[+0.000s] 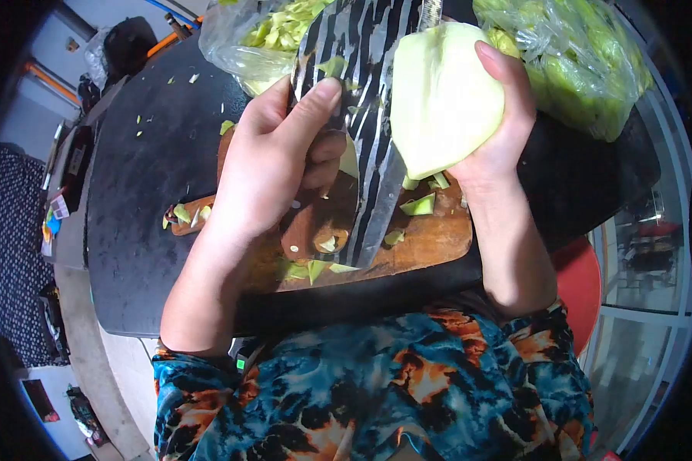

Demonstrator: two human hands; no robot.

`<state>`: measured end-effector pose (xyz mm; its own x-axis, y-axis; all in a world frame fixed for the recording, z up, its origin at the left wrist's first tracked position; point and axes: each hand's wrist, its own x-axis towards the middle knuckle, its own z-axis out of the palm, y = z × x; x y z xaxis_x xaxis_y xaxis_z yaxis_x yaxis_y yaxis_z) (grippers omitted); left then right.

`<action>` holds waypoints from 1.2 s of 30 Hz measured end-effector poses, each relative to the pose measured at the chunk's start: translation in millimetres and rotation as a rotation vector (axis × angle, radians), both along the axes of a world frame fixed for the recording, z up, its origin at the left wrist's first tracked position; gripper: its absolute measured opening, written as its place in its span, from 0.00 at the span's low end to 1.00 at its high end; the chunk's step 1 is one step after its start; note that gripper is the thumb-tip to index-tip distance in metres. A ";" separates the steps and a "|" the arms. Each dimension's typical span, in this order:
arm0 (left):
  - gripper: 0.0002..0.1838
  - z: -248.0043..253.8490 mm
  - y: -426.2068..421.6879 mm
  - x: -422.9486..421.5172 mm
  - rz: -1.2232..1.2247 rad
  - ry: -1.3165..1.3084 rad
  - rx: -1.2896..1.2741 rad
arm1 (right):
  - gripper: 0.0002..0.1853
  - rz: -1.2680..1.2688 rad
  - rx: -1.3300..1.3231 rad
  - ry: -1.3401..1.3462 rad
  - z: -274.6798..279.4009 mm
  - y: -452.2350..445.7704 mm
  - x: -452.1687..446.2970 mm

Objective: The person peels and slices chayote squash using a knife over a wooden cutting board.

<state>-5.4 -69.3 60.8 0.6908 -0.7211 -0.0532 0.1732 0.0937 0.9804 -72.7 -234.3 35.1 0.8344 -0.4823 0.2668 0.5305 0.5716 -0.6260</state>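
Observation:
My left hand (277, 150) is closed on the upper left side of a clear plastic bag with black stripes (380, 146), its thumb pressed on the film. The bag hangs down over the wooden cutting board (438, 238). A large peeled pale-green fruit (446, 100), perhaps an unripe mango, is gripped in my right hand (507, 115), with the thumb on its upper right edge. The fruit is right beside the bag; whether they touch is unclear. Below my left hand, a brown wooden handle with a rivet (298, 240) lies on the board, partly hidden.
Green scraps (419, 205) litter the board on the black table (146, 192). A clear bag of cut pale-green pieces (281, 31) stands at the back left, and a fuller bag of green pieces (569, 69) at the back right. A red seat (580, 284) is at the right.

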 end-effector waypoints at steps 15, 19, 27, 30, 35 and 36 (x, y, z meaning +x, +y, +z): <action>0.07 -3.5 -0.7 -1.1 -0.023 0.006 -0.087 | 0.20 -0.127 0.023 -0.040 -3.9 8.4 1.7; 0.07 -1.5 0.5 -0.9 -0.028 -0.008 -0.032 | 0.18 0.067 -0.016 -0.052 -4.0 -3.6 -1.0; 0.08 -3.6 -0.6 -2.5 -0.030 -0.021 -0.041 | 0.19 0.022 -0.074 -0.015 -4.4 -3.4 -2.1; 0.08 -3.6 -3.9 -5.5 0.008 -0.011 -0.042 | 0.19 -0.065 -0.007 -0.026 -3.9 5.1 0.8; 0.08 -4.0 -1.6 -1.7 -0.003 -0.002 -0.022 | 0.19 -0.034 -0.036 0.019 -5.5 -0.1 1.0; 0.08 -4.1 -0.7 -0.2 -0.019 -0.006 -0.007 | 0.19 -0.004 -0.055 0.026 -5.9 -1.7 1.1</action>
<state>-5.5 -70.0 56.7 0.6768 -0.7348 -0.0439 0.1693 0.0974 0.9807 -71.6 -235.9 29.3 0.8397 -0.4705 0.2712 0.5156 0.5339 -0.6702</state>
